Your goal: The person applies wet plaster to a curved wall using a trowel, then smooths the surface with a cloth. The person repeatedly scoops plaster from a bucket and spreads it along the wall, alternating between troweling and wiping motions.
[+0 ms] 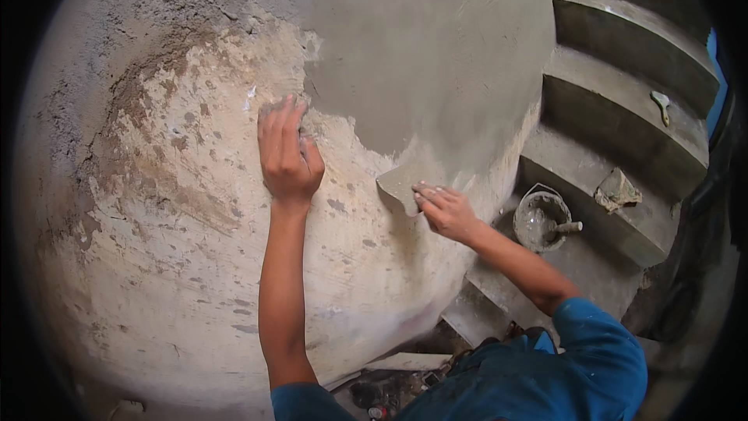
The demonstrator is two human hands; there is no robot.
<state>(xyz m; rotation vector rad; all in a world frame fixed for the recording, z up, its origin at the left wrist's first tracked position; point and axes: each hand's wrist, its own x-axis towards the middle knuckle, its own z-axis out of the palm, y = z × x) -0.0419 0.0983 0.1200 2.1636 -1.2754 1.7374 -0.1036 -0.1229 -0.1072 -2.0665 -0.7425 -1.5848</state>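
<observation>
I face a worn, patchy wall; its upper right part carries a coat of fresh grey plaster. My left hand lies flat against the wall at the edge of the grey coat, fingers together and pointing up, with a lump of grey plaster under the fingertips. My right hand grips a flat plaster-covered trowel pressed to the wall just below the fresh coat.
Concrete stairs climb at the right. A grey bucket with a tool handle sticking out stands on a lower step. A crumpled sack piece and a small trowel lie on higher steps. Debris lies at the wall's foot.
</observation>
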